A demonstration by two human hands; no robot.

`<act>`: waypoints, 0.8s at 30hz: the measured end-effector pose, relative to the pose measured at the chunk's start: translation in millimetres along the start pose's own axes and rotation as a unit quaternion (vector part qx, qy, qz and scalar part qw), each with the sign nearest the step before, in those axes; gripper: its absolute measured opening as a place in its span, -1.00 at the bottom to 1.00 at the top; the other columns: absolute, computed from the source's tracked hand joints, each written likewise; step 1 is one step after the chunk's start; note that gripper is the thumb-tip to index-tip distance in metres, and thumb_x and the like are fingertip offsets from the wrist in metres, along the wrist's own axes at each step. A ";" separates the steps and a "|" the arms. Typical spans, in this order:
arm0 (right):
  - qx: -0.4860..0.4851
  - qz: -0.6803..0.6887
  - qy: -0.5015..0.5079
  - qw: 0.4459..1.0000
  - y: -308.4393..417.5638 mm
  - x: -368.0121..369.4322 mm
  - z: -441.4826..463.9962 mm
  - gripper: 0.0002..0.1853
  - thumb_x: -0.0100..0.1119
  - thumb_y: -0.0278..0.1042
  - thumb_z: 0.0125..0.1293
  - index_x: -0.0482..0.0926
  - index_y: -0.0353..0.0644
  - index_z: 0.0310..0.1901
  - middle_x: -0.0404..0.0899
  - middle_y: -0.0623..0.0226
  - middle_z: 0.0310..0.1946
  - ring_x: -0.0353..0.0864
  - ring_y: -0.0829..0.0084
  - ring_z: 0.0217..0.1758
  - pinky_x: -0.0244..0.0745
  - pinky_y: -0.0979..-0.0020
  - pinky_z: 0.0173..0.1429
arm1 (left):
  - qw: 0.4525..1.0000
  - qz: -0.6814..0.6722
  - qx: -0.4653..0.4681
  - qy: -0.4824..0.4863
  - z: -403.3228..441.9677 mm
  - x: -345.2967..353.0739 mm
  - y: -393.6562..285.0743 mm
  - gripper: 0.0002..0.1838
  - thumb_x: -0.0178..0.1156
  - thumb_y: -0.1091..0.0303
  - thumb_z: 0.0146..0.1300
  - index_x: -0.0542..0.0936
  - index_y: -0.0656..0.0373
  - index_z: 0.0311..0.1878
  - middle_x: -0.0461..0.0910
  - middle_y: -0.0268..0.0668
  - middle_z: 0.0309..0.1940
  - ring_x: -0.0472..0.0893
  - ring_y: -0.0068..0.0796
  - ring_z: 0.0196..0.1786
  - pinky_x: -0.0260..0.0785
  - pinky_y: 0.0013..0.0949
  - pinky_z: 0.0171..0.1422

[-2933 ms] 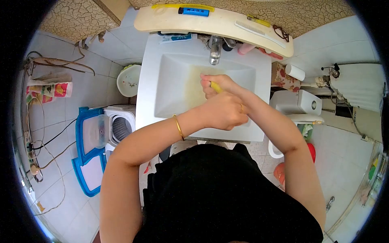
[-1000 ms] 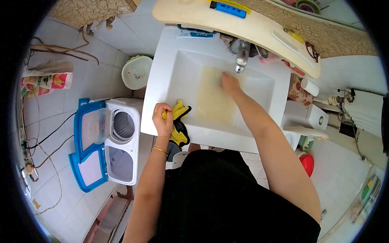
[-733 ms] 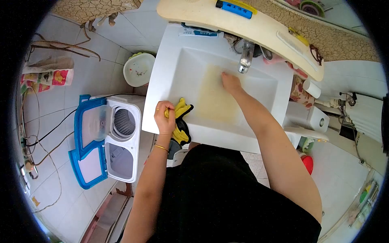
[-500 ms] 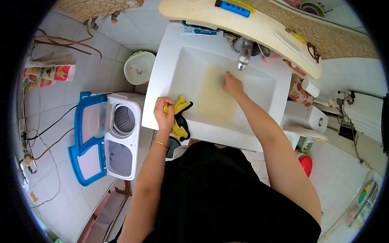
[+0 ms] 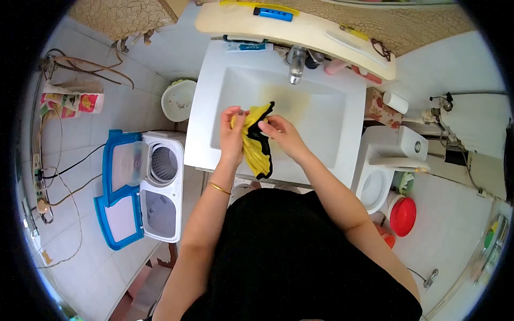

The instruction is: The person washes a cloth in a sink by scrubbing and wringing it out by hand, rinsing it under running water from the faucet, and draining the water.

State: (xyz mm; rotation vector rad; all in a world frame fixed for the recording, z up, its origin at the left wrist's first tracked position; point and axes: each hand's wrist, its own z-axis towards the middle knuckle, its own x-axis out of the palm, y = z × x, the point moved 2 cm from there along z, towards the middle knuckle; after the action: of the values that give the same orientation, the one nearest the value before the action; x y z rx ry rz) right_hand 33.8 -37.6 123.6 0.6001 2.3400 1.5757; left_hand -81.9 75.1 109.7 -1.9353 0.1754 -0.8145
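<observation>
A yellow cloth with black edging (image 5: pixel 257 147) hangs in front of me over the near left part of the white sink (image 5: pixel 326 117). My left hand (image 5: pixel 232 134) grips its left side, thumb against the fabric. On the other side, my right hand (image 5: pixel 281 134) touches the black part of the cloth with its fingers apart; whether it pinches any fabric is hard to tell. Yellowish water lies in the basin, beneath the metal faucet (image 5: pixel 297 65).
A cream shelf (image 5: pixel 316 32) above the sink holds a blue comb case (image 5: pixel 273 14). To the left stand a washing machine (image 5: pixel 162 187) with raised blue lids and a white basin (image 5: pixel 178 101). A toilet (image 5: pixel 375 184) and a red bucket (image 5: pixel 402 216) are at the right.
My right hand has come out of the basin's water to the cloth. My left hand has moved right and raised the cloth over the sink's near edge. The view has shifted too.
</observation>
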 end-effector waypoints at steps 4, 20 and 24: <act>0.051 0.094 -0.012 0.994 13.6 -3.7 -14.5 -0.30 0.25 0.09 0.30 0.30 -0.29 0.25 0.51 0.22 -0.04 0.48 0.45 0.07 0.37 0.42 0.15 | 0.990 0.010 -0.015 0.141 -18.3 31.6 -10.5 -0.49 0.08 0.46 0.40 0.21 0.08 0.37 0.30 -0.19 0.33 0.32 -0.34 0.36 0.19 -0.30 0.45; 0.008 0.154 -0.062 0.986 40.8 -60.2 -64.6 -0.69 0.19 -0.38 0.37 0.52 -0.18 0.13 0.64 0.34 -0.24 0.58 0.59 -0.17 0.47 0.52 -0.09 | 0.970 0.126 -0.195 -0.071 -26.5 5.3 40.1 -0.59 -0.08 0.55 0.34 0.35 0.14 0.25 0.49 -0.21 0.02 0.52 -0.40 0.08 0.39 -0.35 0.22; -0.079 0.039 -0.072 0.994 52.5 -63.9 -72.9 -0.73 0.08 -0.44 0.41 0.54 -0.21 0.11 0.60 0.45 -0.23 0.50 0.67 -0.20 0.41 0.59 -0.09 | 0.974 0.214 -0.067 -0.014 -37.9 10.8 41.8 -0.71 -0.04 0.55 0.28 0.49 0.15 0.05 0.50 -0.32 -0.19 0.49 -0.51 -0.11 0.34 -0.44 0.03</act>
State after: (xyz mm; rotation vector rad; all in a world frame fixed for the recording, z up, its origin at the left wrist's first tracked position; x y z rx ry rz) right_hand 68.9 -110.3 198.7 0.7496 2.0891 1.6710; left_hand -87.6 21.3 90.5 -1.9345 0.6212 -0.4980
